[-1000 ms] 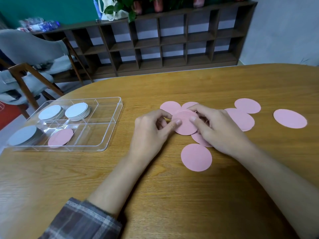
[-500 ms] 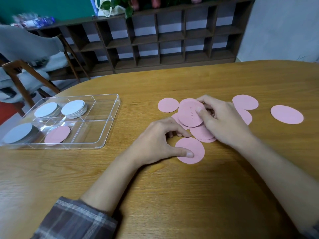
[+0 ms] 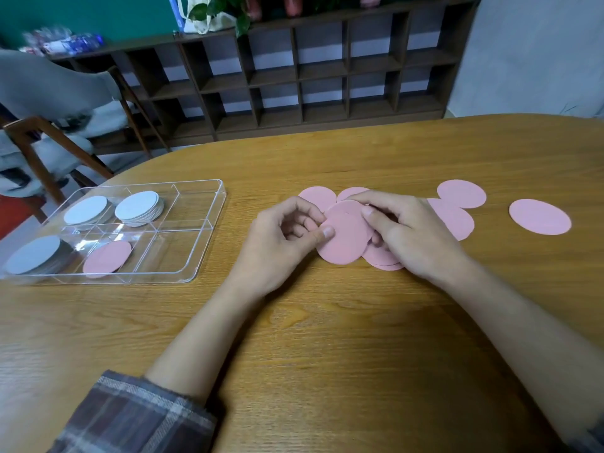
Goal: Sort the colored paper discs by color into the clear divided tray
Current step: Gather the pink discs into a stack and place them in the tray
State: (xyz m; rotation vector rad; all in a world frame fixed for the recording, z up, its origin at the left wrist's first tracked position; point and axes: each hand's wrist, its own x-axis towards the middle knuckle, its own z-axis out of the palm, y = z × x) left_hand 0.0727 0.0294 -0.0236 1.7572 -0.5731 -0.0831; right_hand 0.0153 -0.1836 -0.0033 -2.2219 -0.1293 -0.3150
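Both hands meet over a small stack of pink discs at the table's middle. My left hand pinches the stack's left edge with thumb on top. My right hand grips the stack from the right, covering more pink discs beneath. Loose pink discs lie behind the hands and to the right. The clear divided tray sits at left; it holds white disc stacks and one pink disc.
The wooden table curves away at the far edge. A chair stands beyond the tray at left, and a dark cubby shelf lines the back wall. The tray's two right compartments hold nothing.
My left hand lifted the pink disc it pressed on the table and brought it up onto the stack held by my right hand. Both hands now hold the stack together.
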